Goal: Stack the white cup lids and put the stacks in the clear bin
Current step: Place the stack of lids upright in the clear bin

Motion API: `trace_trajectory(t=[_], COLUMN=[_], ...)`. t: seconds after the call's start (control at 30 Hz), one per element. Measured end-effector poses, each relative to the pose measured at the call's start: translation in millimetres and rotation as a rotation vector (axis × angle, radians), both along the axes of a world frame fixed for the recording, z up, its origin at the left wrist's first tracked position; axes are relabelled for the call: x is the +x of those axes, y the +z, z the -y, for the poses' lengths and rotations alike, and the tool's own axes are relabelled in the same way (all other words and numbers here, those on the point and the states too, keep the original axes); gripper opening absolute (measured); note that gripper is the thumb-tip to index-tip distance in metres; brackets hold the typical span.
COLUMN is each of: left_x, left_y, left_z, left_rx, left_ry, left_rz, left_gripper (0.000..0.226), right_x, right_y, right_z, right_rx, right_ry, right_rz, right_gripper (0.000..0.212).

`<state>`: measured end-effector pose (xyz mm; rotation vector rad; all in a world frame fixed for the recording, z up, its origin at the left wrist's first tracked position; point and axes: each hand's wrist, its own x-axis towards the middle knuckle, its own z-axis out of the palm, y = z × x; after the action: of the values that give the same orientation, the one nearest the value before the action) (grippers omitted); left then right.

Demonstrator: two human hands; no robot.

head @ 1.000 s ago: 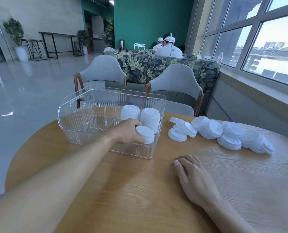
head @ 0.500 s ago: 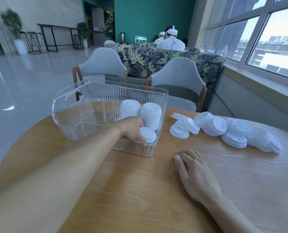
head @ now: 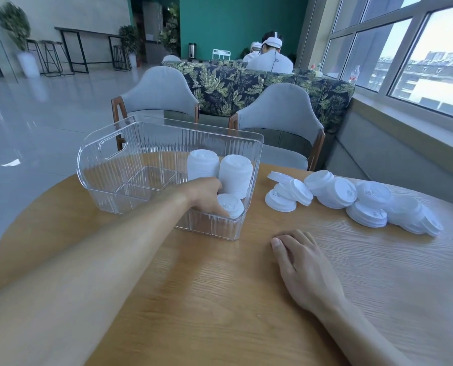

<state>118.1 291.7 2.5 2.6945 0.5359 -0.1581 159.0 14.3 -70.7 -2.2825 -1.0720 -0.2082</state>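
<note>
A short stack (head: 230, 206) of white lids is sitting in the near right corner of the clear bin (head: 109, 165), and the left hand (head: 207, 195) is reaching over the bin's near wall and gripping it, fingers curled round its left side with the thumb lying along the front. Just behind it, two taller stacks are standing upright side by side against the bin's right end: the left stack (head: 203, 165) and the right stack (head: 235, 173), the two touching or nearly so. The rest of the bin is holding nothing but its ribbed floor, and a handle cutout is showing in its far left wall.

The bin is resting on a round wooden table (head: 220, 299). To the right of the bin, loose lids (head: 352, 196) are lying in a spread along the table, some flat, some leaning on each other, some in low piles; the nearest lid (head: 280, 203) is lying flat, close to the bin's right wall but apart from it.

The right hand (head: 306, 268) is lying palm down on the table, near the bin's front corner, its fingers straight and relaxed, holding nothing.

Beyond the table, two grey chairs (head: 278, 114) are facing it, with a leaf-patterned sofa (head: 233, 85) behind them. People in white are sitting beyond the sofa with their backs turned. Windows (head: 405, 48) are running along the right.
</note>
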Motion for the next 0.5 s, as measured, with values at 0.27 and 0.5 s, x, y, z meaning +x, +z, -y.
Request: trace_trajectory(t=[0.27, 0.5], left_x=[-34, -60], left_y=[5, -4], left_z=[12, 79], left_rx=[-0.038, -0.079], left_ry=[0.246, 0.251], left_rz=[0.431, 0.798], left_gripper=[0.033, 0.033], right_x=[-6, -14], right_y=[-1, -2], right_z=[3, 20], right_rx=[0.001, -0.016], right_ry=[-0.021, -0.074], right_rz=[0.023, 0.064], right_gripper=[0.032, 0.012])
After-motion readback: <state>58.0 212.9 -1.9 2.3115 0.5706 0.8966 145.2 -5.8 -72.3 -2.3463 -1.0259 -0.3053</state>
